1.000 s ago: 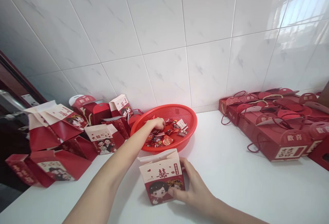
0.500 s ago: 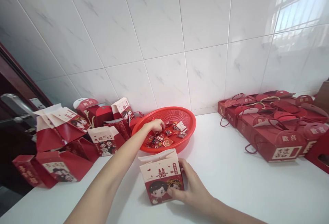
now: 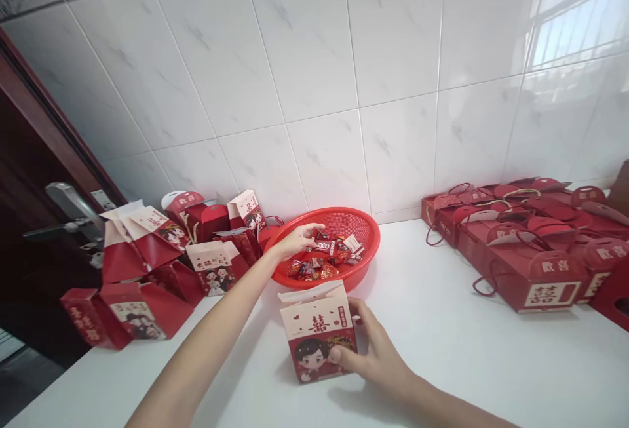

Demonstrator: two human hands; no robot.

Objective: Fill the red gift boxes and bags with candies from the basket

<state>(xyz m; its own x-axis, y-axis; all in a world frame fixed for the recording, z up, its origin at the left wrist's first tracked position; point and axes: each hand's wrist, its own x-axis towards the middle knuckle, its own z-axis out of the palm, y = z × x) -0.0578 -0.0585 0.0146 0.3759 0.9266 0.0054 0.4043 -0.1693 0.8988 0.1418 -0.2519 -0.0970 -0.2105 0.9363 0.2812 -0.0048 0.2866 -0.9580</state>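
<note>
Left hand: fingers apart, above candies
Right hand: fingers clamped on box
Basket: near tabletop's back edge

A white tabletop meets a far wall of pale, grey-veined tiles, glossy with a window's reflection at right. At left stands a dark door with a metal handle.
</note>
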